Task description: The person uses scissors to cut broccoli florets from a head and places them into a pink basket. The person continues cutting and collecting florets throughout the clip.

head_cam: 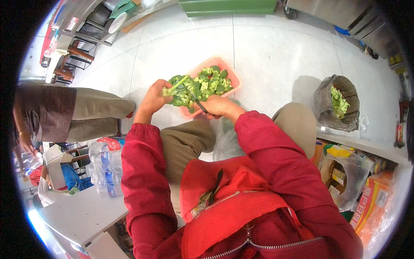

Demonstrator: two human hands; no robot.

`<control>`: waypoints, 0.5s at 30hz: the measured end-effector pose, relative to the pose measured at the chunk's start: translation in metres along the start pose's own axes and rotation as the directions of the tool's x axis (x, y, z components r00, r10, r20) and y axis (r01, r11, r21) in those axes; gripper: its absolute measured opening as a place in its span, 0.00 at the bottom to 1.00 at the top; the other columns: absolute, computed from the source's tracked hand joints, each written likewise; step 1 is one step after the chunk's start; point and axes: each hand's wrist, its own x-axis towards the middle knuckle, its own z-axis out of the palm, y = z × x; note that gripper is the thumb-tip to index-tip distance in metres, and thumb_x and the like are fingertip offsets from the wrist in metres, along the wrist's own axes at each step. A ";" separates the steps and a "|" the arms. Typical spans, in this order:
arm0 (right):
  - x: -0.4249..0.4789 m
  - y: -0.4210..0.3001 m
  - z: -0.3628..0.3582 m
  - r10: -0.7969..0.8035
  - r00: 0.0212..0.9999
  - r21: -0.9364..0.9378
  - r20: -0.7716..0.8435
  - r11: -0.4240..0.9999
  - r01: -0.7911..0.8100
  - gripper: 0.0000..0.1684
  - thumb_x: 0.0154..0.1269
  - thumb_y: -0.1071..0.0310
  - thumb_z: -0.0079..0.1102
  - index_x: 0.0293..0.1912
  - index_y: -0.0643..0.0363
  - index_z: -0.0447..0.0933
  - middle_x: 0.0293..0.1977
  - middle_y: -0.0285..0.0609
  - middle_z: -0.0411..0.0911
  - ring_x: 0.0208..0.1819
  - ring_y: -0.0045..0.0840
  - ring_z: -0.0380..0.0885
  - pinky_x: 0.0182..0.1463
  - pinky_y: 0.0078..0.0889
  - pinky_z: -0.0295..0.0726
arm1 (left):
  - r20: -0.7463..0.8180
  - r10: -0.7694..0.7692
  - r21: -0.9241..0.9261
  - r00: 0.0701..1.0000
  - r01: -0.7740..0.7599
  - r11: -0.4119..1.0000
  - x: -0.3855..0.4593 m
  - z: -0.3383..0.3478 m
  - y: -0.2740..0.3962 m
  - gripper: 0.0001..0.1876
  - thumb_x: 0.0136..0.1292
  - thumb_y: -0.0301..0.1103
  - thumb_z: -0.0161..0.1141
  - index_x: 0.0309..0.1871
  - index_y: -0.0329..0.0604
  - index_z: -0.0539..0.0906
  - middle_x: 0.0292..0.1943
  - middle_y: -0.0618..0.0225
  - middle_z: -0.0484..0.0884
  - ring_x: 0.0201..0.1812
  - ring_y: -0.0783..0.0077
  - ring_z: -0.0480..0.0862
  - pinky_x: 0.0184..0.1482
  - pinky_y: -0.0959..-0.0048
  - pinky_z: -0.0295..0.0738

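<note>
My left hand (pixel 155 97) grips a head of broccoli (pixel 181 94) by its pale stem, over the left part of a pink plastic basin (pixel 235 79). My right hand (pixel 215 106) is closed on the dark handle of a knife (pixel 200 104), whose blade reaches up against the broccoli. Cut broccoli florets (pixel 213 82) lie heaped in the basin, which stands on the floor in front of my feet. Part of the blade is hidden among the green pieces. Below my right wrist, between my legs, is a translucent plastic bag (pixel 228 142).
A bin lined with a dark bag (pixel 323 100) holds leafy trimmings (pixel 339 103) at right. Another person (pixel 93 110) stands at left. Shrink-wrapped bottles (pixel 105 168) rest on a white table (pixel 81 213). A shelf with packaged goods (pixel 343 178) is beside me; a green container (pixel 229 8) stands ahead.
</note>
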 end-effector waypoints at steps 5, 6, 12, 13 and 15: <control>0.038 0.025 0.009 -0.125 0.992 -0.106 -0.028 0.987 0.122 0.32 0.63 0.43 0.48 0.20 0.62 0.77 0.16 0.46 0.76 0.19 0.36 0.76 0.30 0.37 0.76 | 0.024 -0.013 0.009 1.000 0.013 1.000 0.013 0.001 -0.015 0.18 0.44 0.20 0.66 0.41 0.40 0.76 0.36 0.66 0.76 0.40 0.71 0.76 0.44 0.71 0.74; 0.041 0.025 0.012 -0.120 0.989 -0.117 -0.085 0.987 0.109 0.32 0.63 0.43 0.49 0.19 0.63 0.77 0.16 0.47 0.76 0.20 0.37 0.77 0.32 0.38 0.76 | 0.066 -0.029 -0.069 0.997 0.034 0.997 0.015 0.003 -0.019 0.18 0.45 0.19 0.65 0.41 0.41 0.76 0.37 0.68 0.76 0.40 0.72 0.76 0.44 0.72 0.74; 0.074 0.042 0.027 -0.013 0.992 0.166 -0.123 0.986 0.033 0.29 0.60 0.42 0.59 0.22 0.61 0.75 0.12 0.37 0.69 0.13 0.20 0.67 0.17 0.26 0.66 | 0.147 -0.143 -0.210 0.979 0.172 0.962 0.033 0.015 -0.044 0.17 0.47 0.18 0.65 0.41 0.40 0.76 0.33 0.71 0.77 0.36 0.76 0.76 0.38 0.75 0.73; 0.072 0.040 0.027 0.026 0.998 0.219 -0.062 0.976 -0.012 0.29 0.60 0.42 0.59 0.22 0.60 0.74 0.12 0.36 0.69 0.13 0.19 0.67 0.18 0.26 0.66 | 0.162 -0.172 -0.222 0.972 0.206 0.953 0.034 0.015 -0.051 0.16 0.47 0.18 0.65 0.41 0.40 0.76 0.32 0.70 0.77 0.35 0.76 0.76 0.38 0.75 0.73; 0.068 0.039 0.024 0.088 0.994 0.332 0.065 0.937 -0.104 0.28 0.61 0.41 0.58 0.23 0.57 0.73 0.12 0.35 0.68 0.13 0.19 0.66 0.18 0.25 0.66 | 0.198 -0.223 -0.247 0.955 0.268 0.931 0.036 0.016 -0.061 0.16 0.47 0.19 0.65 0.41 0.38 0.76 0.31 0.70 0.77 0.34 0.75 0.76 0.37 0.75 0.73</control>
